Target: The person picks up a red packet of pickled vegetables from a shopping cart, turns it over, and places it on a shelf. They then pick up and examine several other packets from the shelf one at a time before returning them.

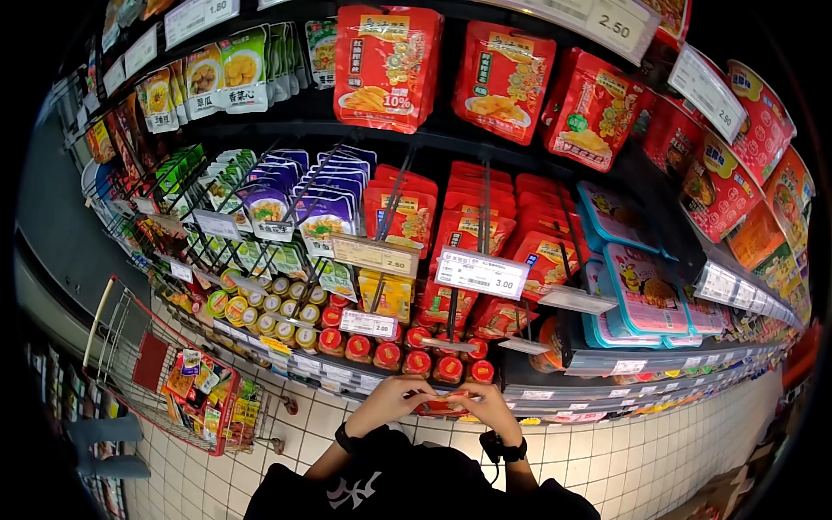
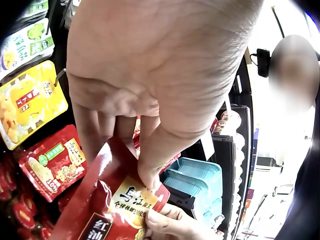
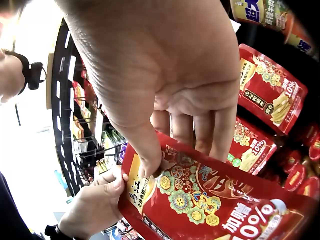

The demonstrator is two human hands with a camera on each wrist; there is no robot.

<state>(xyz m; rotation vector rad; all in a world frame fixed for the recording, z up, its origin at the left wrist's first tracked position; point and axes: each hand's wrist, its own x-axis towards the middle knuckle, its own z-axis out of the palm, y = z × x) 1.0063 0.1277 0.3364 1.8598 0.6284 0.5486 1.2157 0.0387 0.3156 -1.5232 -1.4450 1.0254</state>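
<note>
Between both hands is a red food pouch (image 3: 200, 200) with a yellow label, a flower pattern and "10%" printed on it. My left hand (image 2: 155, 75) pinches one side of its top edge, thumb on the front and fingers behind. The right hand (image 3: 165, 80) pinches the other side in the same way, its thumb pressed on the printed face. In the head view the left hand (image 1: 392, 404) and right hand (image 1: 487, 406) meet close together at the pouch, low before the shelf, where little of the pouch shows.
Red pouches (image 1: 399, 217) hang on hooks ahead, with purple packets (image 1: 325, 204) further left. Red-lidded jars (image 1: 386, 355) line the shelf beneath. Blue-edged trays (image 1: 641, 286) are stacked at right. A shopping cart (image 1: 156, 381) with packets in it stands on the tiled floor at left.
</note>
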